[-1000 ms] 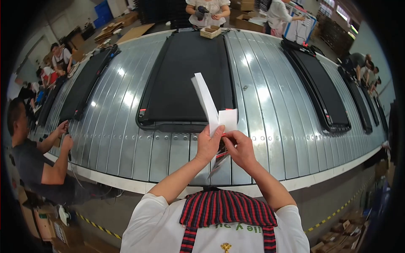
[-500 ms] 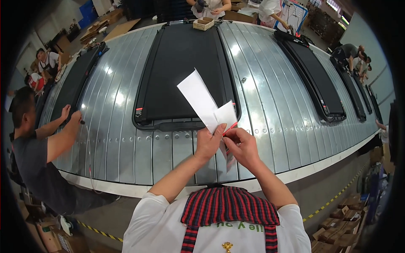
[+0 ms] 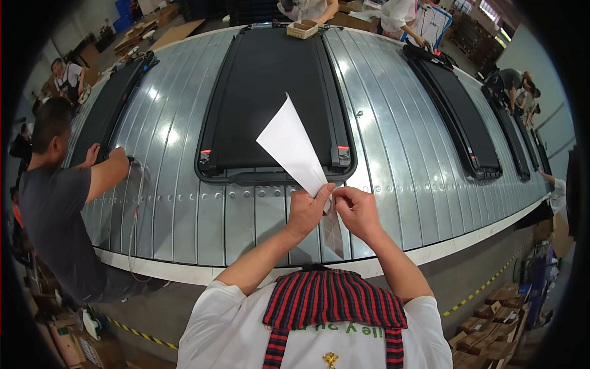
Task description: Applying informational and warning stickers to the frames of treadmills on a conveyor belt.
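Observation:
A white paper sheet (image 3: 289,142) rises from my left hand (image 3: 305,212), which grips its narrow lower end between thumb and fingers. Below that hand hangs a greyish, see-through strip (image 3: 332,237). My right hand (image 3: 357,212) is closed in a pinch beside the left thumb, at the sheet's edge; what lies between its fingertips is too small to tell. Beyond both hands a long black framed panel (image 3: 270,92) lies flat, with a small red-and-silver label (image 3: 343,155) at its near right corner and a similar label (image 3: 205,156) at its near left corner.
The wide metal-slatted table (image 3: 393,203) has a pale front edge. Further black panels lie left (image 3: 104,111) and right (image 3: 458,117). A small open box (image 3: 302,29) sits at the far end. One person (image 3: 55,203) works close on my left; others stand around the table.
The folded white flap with a red edge beside my right hand is out of sight. The sheet now looks like one flat piece. The person on my left has shifted toward the table.

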Available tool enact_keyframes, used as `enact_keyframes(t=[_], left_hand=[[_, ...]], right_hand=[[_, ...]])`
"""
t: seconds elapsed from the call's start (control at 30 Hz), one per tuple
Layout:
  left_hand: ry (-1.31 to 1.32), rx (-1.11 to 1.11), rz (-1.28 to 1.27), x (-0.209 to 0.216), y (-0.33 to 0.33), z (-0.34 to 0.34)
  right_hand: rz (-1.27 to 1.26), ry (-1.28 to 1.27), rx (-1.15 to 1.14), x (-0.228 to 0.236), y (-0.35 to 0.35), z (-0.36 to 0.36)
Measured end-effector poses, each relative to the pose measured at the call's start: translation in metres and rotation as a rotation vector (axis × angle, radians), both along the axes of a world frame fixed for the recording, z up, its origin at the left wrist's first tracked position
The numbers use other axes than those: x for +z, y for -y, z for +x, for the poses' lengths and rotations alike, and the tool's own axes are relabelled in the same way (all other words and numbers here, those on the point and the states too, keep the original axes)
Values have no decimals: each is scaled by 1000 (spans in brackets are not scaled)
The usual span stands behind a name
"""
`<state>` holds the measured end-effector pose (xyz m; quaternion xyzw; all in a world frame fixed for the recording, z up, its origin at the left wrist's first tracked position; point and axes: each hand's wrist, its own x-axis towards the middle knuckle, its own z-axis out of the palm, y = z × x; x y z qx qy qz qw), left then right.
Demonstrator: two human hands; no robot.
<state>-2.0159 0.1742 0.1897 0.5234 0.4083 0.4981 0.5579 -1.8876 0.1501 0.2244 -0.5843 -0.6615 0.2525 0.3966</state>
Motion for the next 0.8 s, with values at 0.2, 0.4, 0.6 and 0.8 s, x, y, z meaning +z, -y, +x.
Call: enact_keyframes(t=[0.2, 0.4, 0.6, 0.8], left_hand=[[-66, 120, 131, 4, 1, -7], [192, 101, -37, 10, -2, -11], [1, 45, -77, 17, -1, -26], [2, 139, -78, -12, -38, -45]], right_hand=[[-118, -128, 56, 0, 2, 1], [-73, -370, 0, 0, 9, -18], [-5, -419, 35, -5, 10, -27], [122, -523, -217, 17, 3, -11]])
